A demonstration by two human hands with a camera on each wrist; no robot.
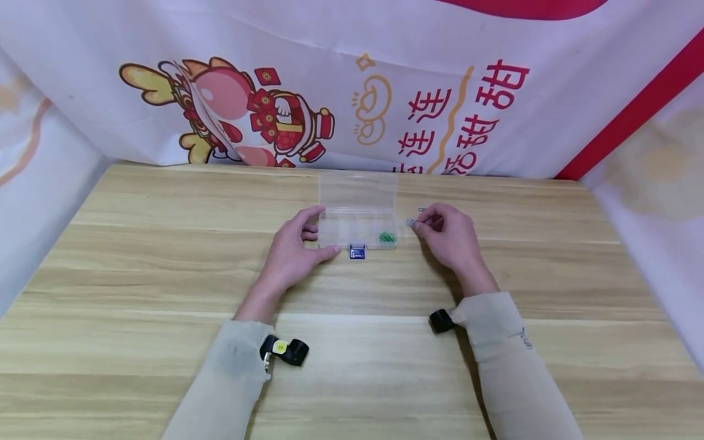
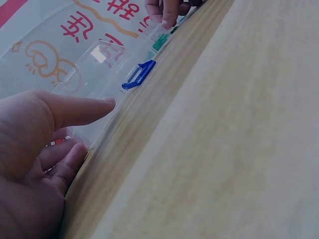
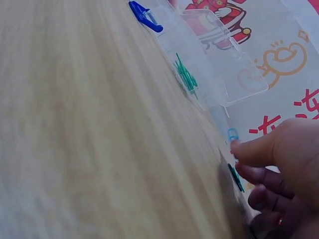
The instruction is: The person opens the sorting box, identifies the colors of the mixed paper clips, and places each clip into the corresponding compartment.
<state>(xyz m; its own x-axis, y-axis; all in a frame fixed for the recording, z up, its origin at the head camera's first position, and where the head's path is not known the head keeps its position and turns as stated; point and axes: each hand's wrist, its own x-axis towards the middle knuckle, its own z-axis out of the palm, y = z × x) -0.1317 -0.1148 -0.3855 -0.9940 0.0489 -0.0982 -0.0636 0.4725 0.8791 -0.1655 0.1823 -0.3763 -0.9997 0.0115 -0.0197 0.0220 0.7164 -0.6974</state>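
Note:
A clear plastic compartment box (image 1: pixel 346 229) stands on the table with its transparent lid (image 1: pixel 357 190) raised at the back. Its left end is gripped by my left hand (image 1: pixel 291 250), thumb along the front edge and fingers at the side. Green paper clips (image 1: pixel 387 237) lie in the front right compartment. Just right of the box, my right hand (image 1: pixel 448 235) pinches a small light blue paper clip (image 3: pixel 233 134) between thumb and fingertips. Beneath that hand, in the right wrist view, a dark green clip (image 3: pixel 235 178) rests on the table.
A blue latch (image 1: pixel 357 252) sticks out from the front of the box. The wood-grain table (image 1: pixel 352 366) reaches back to a printed white cloth (image 1: pixel 330 36). Another small clip (image 1: pixel 421 209) lies beyond the right fingertips.

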